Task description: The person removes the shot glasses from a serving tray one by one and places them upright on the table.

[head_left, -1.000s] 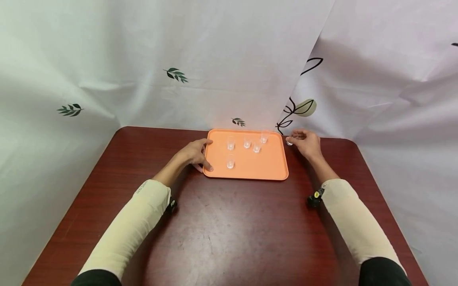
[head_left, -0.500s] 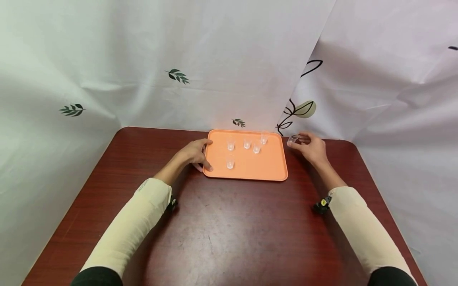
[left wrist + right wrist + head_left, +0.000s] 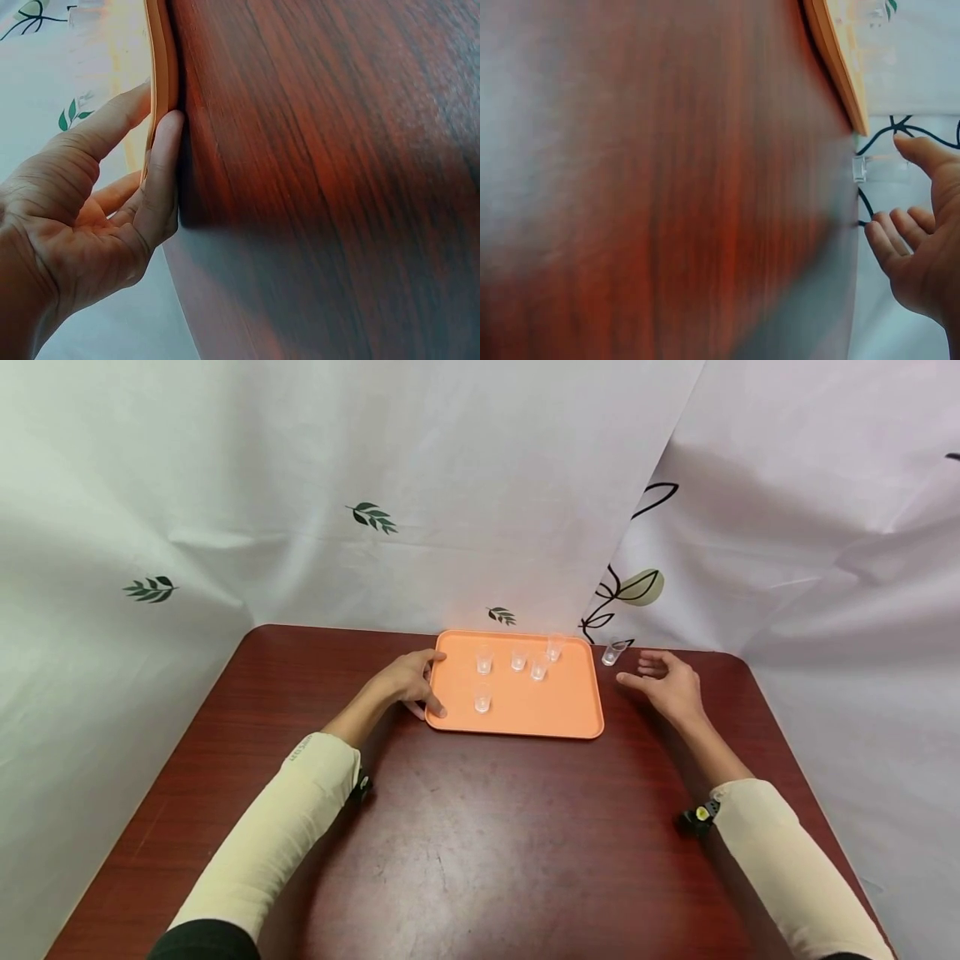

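My left hand (image 3: 407,680) grips the left end of an orange tray (image 3: 558,712) at the back of the table. In the left wrist view its thumb and fingers lie on either side of the tray rim (image 3: 160,67). Several small clear cups stand upright on the tray, one of them a cup (image 3: 482,702) near the front left. Past the tray's right end, another clear cup (image 3: 611,654) stands on the tabletop. My right hand (image 3: 671,690) is just right of that cup, fingers spread and apart from it; the right wrist view also shows the cup (image 3: 860,169) between thumb and fingers.
The dark red-brown wooden table (image 3: 480,843) stretches toward me. Directly behind its back edge hangs a white cloth (image 3: 300,560) with leaf prints, which also falls along both sides.
My right hand has let go of the clear cup beside the tray and drawn back to the right, its fingers opening. The left hand and tray have stayed in place.
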`<state>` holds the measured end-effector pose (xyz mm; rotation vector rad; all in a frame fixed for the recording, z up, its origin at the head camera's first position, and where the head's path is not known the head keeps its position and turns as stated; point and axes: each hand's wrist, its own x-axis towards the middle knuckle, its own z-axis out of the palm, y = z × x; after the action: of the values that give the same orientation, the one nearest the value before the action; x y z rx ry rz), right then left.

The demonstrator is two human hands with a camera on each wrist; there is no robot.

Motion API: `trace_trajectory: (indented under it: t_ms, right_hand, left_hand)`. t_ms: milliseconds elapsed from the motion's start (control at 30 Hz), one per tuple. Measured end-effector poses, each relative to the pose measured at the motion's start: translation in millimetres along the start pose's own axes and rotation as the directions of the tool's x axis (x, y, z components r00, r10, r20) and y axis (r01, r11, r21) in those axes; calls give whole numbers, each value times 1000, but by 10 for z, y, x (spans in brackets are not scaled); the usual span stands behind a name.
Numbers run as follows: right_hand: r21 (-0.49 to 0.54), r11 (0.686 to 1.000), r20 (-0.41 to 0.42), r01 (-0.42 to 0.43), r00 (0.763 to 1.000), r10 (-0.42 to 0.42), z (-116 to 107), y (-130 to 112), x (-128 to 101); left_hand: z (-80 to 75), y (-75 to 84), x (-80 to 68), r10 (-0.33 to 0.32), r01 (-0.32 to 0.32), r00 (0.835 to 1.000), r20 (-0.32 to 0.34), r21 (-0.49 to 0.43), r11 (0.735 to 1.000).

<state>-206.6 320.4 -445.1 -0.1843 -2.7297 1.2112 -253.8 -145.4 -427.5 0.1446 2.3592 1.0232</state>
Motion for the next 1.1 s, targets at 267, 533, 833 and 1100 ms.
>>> trace_trajectory:
  t_ms: [267, 533, 833, 1100]
  right_hand:
    - [34, 999, 50, 5, 999, -7, -15, -56, -155]
    - [199, 979, 75, 37, 996, -53, 155, -201, -260]
    - [292, 956, 117, 22, 991, -59, 450, -319, -332]
    - [331, 943, 99, 35, 992, -72, 650, -443, -297]
  left_hand:
    - [3, -2, 2, 6, -6, 1000, -7, -1, 1000]
    - [-3, -6, -22, 5, -5, 1000, -15, 7, 1000]
    - [14, 1, 10, -11, 11, 1000, -8, -9, 1000]
    - [22, -9, 20, -9, 9, 1000, -16, -22, 1000]
